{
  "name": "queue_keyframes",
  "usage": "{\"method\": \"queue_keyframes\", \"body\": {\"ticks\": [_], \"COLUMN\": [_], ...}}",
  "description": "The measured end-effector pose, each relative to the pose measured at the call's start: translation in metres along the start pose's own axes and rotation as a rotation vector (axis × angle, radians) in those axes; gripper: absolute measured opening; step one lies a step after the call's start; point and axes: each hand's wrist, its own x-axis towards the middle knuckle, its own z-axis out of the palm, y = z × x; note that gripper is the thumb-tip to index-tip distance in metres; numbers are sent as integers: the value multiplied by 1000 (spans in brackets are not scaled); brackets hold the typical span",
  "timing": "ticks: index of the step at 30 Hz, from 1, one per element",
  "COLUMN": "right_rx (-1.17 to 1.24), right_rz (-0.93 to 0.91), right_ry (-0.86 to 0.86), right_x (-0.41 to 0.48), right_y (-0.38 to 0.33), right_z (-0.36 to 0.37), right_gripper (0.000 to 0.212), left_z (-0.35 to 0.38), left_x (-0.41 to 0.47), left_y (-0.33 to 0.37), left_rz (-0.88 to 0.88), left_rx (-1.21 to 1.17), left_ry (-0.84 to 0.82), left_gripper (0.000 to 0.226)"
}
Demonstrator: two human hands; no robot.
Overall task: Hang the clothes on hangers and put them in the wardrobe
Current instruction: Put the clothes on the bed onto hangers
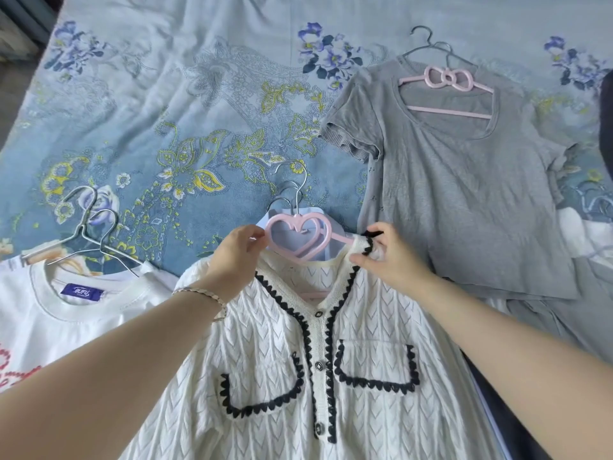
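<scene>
The white knitted cardigan with black scalloped trim (331, 376) lies flat on the bed with its front up and buttoned, and its neck opening points away from the person. At this opening sits the pink plastic hanger with a heart-shaped top (300, 228). Its long axis runs from left to right across the collar, and its metal hook points away. More than one such hanger seems stacked there; I cannot tell how many.

The left hand (238, 257) pinches at the left lobe of the heart. The right hand (388, 260) pinches the right edge of the collar, and the hanger's right arm shows bare just beside it. In my judgement, the right hand is the one to draw the cloth over that arm.

Further out on the blue flowered bedsheet (166, 94) lie a grey short-sleeved T-shirt (457, 194) on the right and a white T-shirt (66, 320) on the left.
</scene>
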Motion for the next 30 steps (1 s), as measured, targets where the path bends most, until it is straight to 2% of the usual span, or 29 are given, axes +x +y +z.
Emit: {"method": "queue_keyframes", "body": {"ticks": [3,7,9,13,15,17,18,20,22,24,26,28,30], "right_rx": [202,271,189,-148,-236,-267,-277,-383,-555,-697,-775,-843,-859], "right_rz": [-68,-167,-153,-68,-124,-170,-136,-92,-120,-165,-194,-212,-244], "right_ry": [-66,124,208,264,310,364,298,58,-130,-177,-157,-228,-350], "right_x": [4,12,16,1,-29,-65,-85,-124,-158,-179,-194,-213,-235], "right_y": [-1,-11,-17,-12,-6,7,12,27,36,44,50,45,42], "right_z": [-10,-9,-6,10,26,39,42,48,55,62,73,74,74], "right_gripper": [21,16,15,28,29,25,21,10,12,35,46,44,34], "left_z": [-6,-9,-8,7,16,24,27,27,21,20,21,19,20], "left_x": [-3,-2,-2,-40,-78,-121,-143,-181,-211,-230,-245,-262,-283], "left_y": [1,3,-1,-9,-16,-35,-48,-69,-80,-85,-87,-87,-93], "left_rz": [23,4,22,119,192,113,32,-179,-327,-265,-106,27,121], "left_rx": [-47,-81,-18,340,427,489,520,539,561,680,742,792,799], "left_ry": [-7,48,100,117,116,-15,-81,-155,-193,-254,-352,-472,-514], "left_gripper": [20,20,25,56,51,37,34,40,48,42,36,33,33]}}
